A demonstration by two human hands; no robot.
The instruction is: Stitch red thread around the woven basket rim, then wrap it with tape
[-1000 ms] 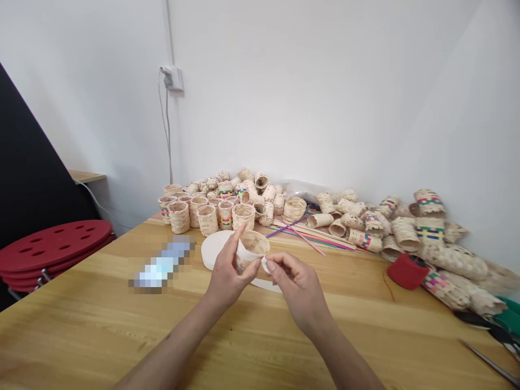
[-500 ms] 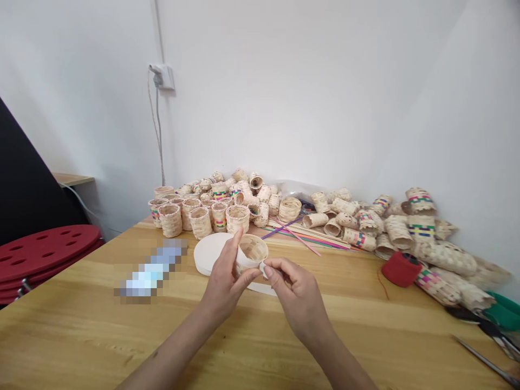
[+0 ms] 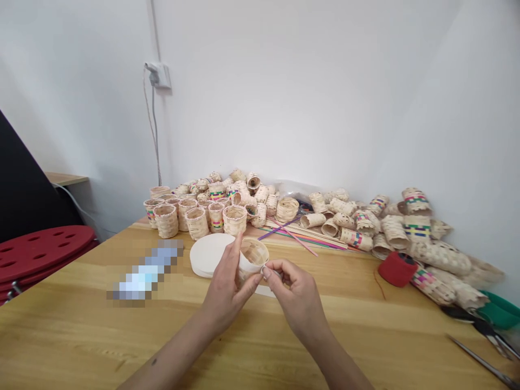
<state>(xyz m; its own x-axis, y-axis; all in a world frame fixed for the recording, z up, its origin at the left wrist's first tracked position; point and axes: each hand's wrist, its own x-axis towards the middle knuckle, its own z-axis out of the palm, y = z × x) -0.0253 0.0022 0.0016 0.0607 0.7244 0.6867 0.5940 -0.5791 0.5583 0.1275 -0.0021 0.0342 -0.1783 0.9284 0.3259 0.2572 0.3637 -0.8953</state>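
My left hand (image 3: 225, 284) is closed around a small woven bamboo basket (image 3: 255, 252), its open mouth tilted up toward me. A pale white strip (image 3: 248, 266) runs along the outside of the basket's rim. With thumb and fingertips, my right hand (image 3: 296, 290) pinches the strip at the rim's near right side. A length of the white strip (image 3: 266, 291) shows on the table between my hands. Behind my left hand lies a flat white coil (image 3: 211, 254), partly covered by the fingers.
Several rimmed baskets (image 3: 166, 221) stand at the back left, with a heap of unrimmed ones (image 3: 394, 232) along the wall. Coloured strips (image 3: 300, 241) lie among them. Red thread (image 3: 397, 269), a green roll (image 3: 500, 310) and a pointed tool (image 3: 481, 358) are at right. A blurred-out object (image 3: 144, 273) lies left.
My right fingertips have moved closer against the rim, and less of the white strip's end shows between them. The view has shifted slightly. My left hand keeps hold of the basket.
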